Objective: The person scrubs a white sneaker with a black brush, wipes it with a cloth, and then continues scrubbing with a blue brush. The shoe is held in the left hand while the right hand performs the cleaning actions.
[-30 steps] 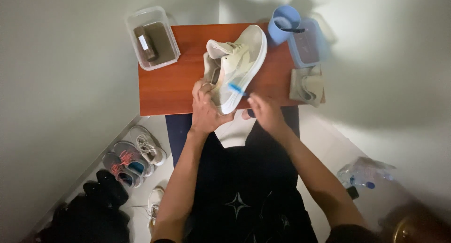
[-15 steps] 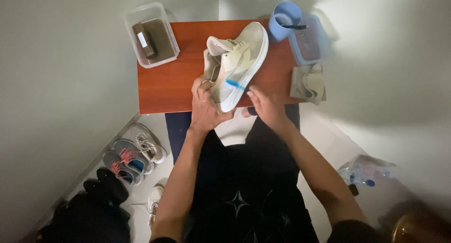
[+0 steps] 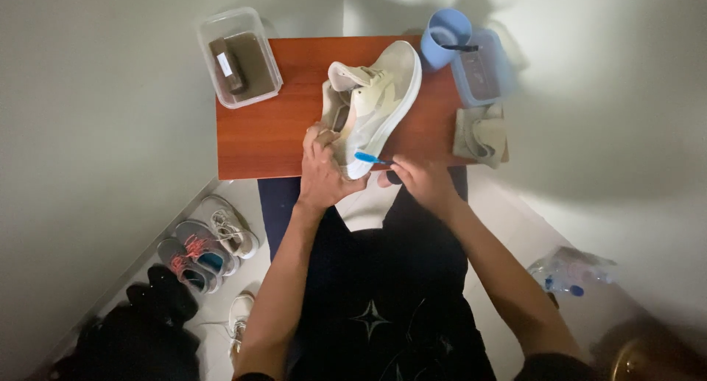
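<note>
The left hand [image 3: 322,176] still clamps the shoe [image 3: 372,107] while the right hand [image 3: 418,180] has slid its brush [image 3: 368,158] nearer the heel.

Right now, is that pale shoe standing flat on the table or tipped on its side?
Tipped. The shoe shows both its opening and its white sole edge; the left hand grips its heel end.

The left hand [image 3: 324,171] covers the heel of the pale shoe [image 3: 372,105]. Only the blue head of the brush [image 3: 366,158] shows; its handle is buried in the right hand [image 3: 420,180]. At seven o'clock the dark shoes [image 3: 158,296] blur into shadow. At five o'clock a round brass-coloured thing [image 3: 648,362] is cut by the edge.
</note>
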